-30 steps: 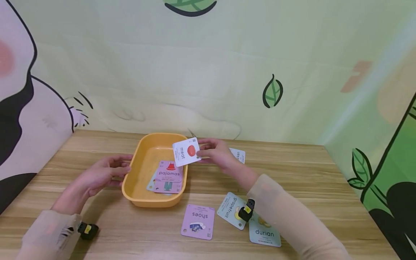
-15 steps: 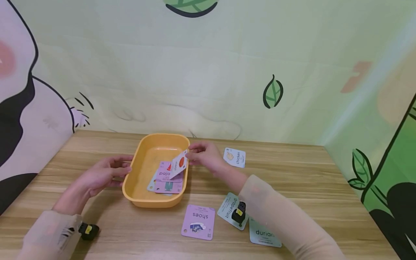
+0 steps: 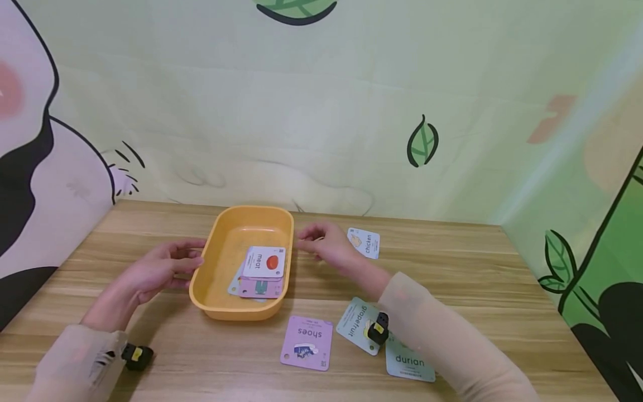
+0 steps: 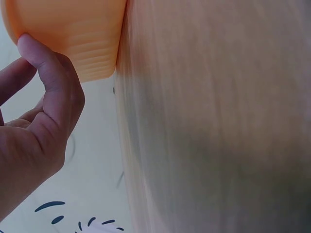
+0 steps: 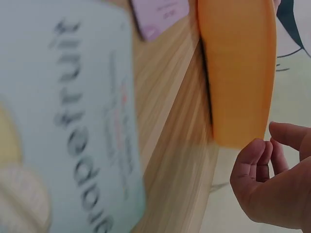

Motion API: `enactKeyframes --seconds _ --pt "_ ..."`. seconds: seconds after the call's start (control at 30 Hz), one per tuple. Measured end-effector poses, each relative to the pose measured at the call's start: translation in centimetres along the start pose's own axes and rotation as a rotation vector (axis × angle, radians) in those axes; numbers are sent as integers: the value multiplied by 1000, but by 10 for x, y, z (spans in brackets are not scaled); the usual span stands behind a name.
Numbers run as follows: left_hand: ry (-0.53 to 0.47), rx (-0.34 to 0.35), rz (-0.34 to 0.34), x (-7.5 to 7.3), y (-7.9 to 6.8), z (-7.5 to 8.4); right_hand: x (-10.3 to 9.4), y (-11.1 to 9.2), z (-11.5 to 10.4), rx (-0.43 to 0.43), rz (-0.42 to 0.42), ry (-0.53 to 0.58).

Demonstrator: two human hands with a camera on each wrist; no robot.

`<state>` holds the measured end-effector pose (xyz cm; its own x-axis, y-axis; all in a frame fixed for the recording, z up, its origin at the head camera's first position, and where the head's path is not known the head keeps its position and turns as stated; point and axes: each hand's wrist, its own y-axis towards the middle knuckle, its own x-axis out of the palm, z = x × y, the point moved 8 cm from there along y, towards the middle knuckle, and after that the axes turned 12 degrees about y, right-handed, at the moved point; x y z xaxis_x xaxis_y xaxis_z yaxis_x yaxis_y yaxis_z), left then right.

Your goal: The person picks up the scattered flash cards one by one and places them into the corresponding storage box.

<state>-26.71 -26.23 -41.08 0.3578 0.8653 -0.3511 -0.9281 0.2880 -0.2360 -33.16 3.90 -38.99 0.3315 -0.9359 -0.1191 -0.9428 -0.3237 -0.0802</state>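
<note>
An orange plastic tray point(image 3: 205, 298) stands on the wooden table, with a stack of picture cards in it. On top lies the white "meat" card point(image 3: 264, 262), over purple cards and a light blue one. My left hand point(image 3: 156, 271) has its fingertips at the tray's left side; in the left wrist view a fingertip touches the orange wall point(image 4: 90, 48). Just beyond the tray's right rim, my right hand point(image 3: 329, 244) is empty, fingers loosely bent. The right wrist view has that hand point(image 5: 272, 184) near the tray's end.
Right of my right hand lies a "chicken" card point(image 3: 369, 244). Nearer me are a purple "shoes" card point(image 3: 306, 343), a "grapefruit" card point(image 3: 355, 322) and a "durian" card point(image 3: 409, 365), the last two partly under my right forearm. A printed cloth point(image 3: 321, 111) hangs behind the table.
The "meat" card has gone from my right hand down onto the stack in the tray. My right hand has let go and drawn back to the right. My left hand stays put.
</note>
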Motion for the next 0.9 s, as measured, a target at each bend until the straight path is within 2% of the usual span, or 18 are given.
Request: enactKeyframes --seconds 0.2,0.57,0.7,0.9 --pt "0 -4 2 0 0 -1 -19 2 9 -10 -42 -125" --pt "15 -4 -4 -1 -1 3 -48 -4 8 -70 -140 -495" --pt "13 -5 -3 -1 -3 3 -62 -2 12 -63 -120 -588" --pt "9 -1 -3 -1 -3 1 -89 2 16 -58 -60 -638"
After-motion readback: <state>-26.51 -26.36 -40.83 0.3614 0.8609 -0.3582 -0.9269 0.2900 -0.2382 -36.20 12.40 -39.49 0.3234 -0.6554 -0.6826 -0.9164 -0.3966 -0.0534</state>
